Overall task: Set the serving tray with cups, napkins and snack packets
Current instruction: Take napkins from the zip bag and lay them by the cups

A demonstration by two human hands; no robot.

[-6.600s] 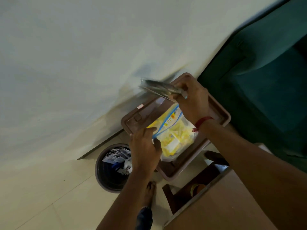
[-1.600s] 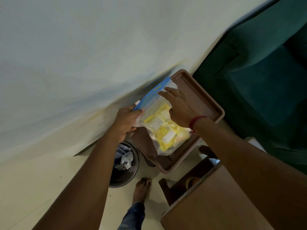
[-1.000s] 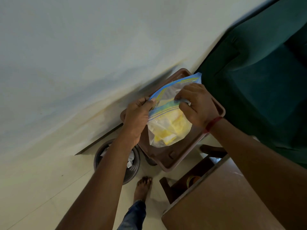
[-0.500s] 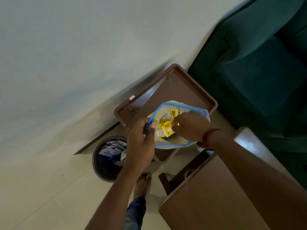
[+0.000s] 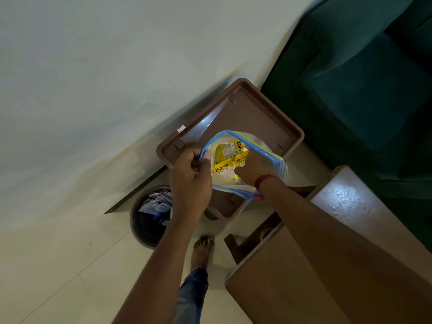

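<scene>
A brown serving tray [image 5: 247,108] sits below my hands, its bare floor showing at the far end. Over its near half I hold a clear zip bag [image 5: 264,146] with a blue rim, its mouth pulled wide. Yellow snack packets [image 5: 225,157] lie inside. My left hand [image 5: 190,181] pinches the bag's left rim. My right hand [image 5: 252,168] is inside the bag's mouth, fingers on the yellow packets; whether they grip one is hidden.
A round waste bin [image 5: 149,216] with crumpled wrappers stands on the tiled floor left of the tray. A dark green sofa [image 5: 364,90] fills the right. A brown wooden table [image 5: 327,265] is at the lower right. My bare foot [image 5: 202,249] is below the tray.
The zip bag was shut and held upright; I pulled its mouth wide and lowered it over the tray. My right hand has gone from the rim into the bag.
</scene>
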